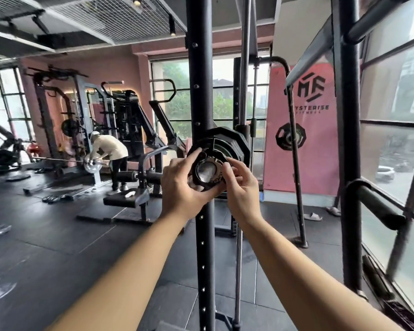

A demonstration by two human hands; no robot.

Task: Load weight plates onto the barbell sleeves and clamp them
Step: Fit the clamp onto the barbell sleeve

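Both arms outstretched; left hand (177, 185) and right hand (240, 187) grip collar (207, 172) on sleeve

barbell sleeve (204, 168) carries black plates (233, 142) and clamp (200, 183).

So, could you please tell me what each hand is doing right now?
Left hand: grips the barbell clamp.
Right hand: pinches the same clamp's side.

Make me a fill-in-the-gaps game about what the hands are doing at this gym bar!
1. The left hand and right hand both hold the round ____ on the barbell sleeve.
2. The weight plate behind it is coloured ____.
3. The banner behind the rack is coloured ____.

Missing words: clamp, black, pink.
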